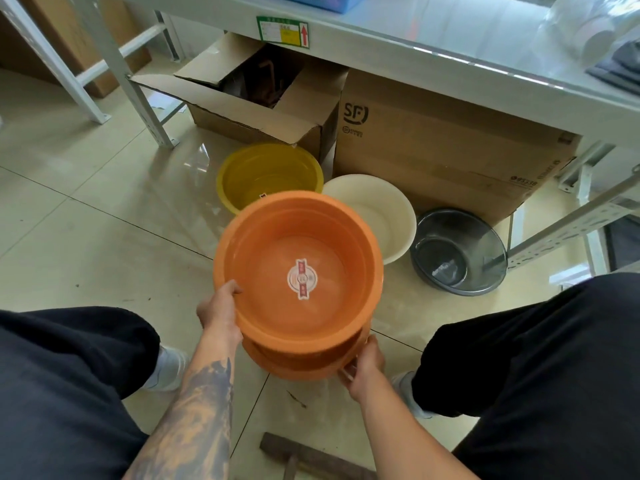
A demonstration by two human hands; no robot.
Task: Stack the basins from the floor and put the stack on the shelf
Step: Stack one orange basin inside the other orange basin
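I hold an orange basin (277, 258) with a round sticker in its bottom, nested in a second orange basin (298, 367) below it. My left hand (220, 310) grips the left rim of the upper one. My right hand (363, 362) holds the lower basin at its right side. Behind them on the floor stand a yellow basin (263, 174), a white basin (381, 209) and a dark grey translucent basin (457, 251). The pale metal shelf (433, 39) runs above, across the top of the view.
Under the shelf sit an open cardboard box (256, 116) and a large closed carton (450, 150). Shelf legs (135, 88) stand left and right. A wooden piece (311, 455) lies on the tiles near me. My knees flank the basins.
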